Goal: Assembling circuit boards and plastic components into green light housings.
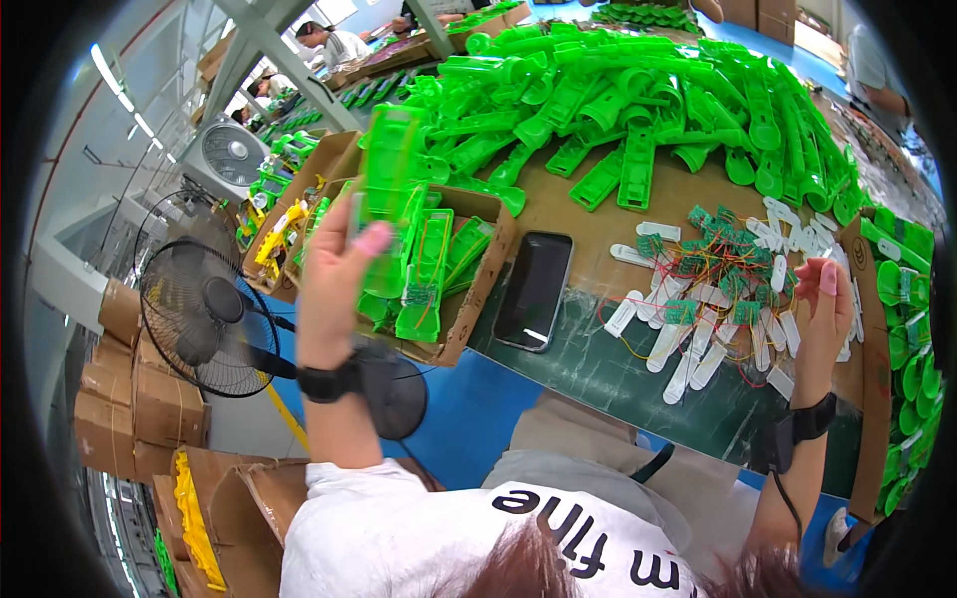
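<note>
My left hand (334,264) is closed around a long green plastic housing (392,159), smeared by motion and raised above a cardboard box (477,319). Inside the box lie more green housings (429,259), some with thin wires. At the right, my right hand (825,304) hovers at the edge of a pile of white plastic strips (688,364) and small green circuit boards (738,284) with red and yellow wires. Its fingers are curled but look apart, and I see nothing held in them.
A large heap of green housings (618,90) covers the back of the table. Between box and strips lies a black phone (534,289). Another box of green parts (902,349) stands at the right edge. A black fan (209,299) is at the left; people sit farther back.
</note>
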A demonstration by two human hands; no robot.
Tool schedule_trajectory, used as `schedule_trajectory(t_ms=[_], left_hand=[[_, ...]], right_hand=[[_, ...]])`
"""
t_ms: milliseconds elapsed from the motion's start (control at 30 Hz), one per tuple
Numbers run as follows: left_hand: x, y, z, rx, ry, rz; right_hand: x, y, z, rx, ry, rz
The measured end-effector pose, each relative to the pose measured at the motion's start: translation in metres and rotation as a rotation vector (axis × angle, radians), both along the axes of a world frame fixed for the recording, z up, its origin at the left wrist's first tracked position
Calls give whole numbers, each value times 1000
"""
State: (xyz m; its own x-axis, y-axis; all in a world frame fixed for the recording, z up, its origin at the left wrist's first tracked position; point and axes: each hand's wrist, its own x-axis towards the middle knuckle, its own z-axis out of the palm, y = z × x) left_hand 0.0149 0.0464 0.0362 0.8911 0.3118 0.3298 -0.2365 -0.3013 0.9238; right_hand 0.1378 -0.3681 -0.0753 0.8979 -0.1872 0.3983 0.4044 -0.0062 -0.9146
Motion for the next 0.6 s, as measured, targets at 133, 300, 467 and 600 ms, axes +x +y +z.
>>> schedule_trajectory(t_ms=[133,300,467,600], left_hand=[[-16,103,9,51,174,56],[5,160,-19,457,311,243],[19,140,-13,1299,415,579],[19,81,7,1430,266,721]], right_hand=[[0,1,-2,-8,-16,34],[5,0,-9,-43,-16,48],[4,-3,-5,-27,-12,13],[6,-1,-7,-18,-13,20]])
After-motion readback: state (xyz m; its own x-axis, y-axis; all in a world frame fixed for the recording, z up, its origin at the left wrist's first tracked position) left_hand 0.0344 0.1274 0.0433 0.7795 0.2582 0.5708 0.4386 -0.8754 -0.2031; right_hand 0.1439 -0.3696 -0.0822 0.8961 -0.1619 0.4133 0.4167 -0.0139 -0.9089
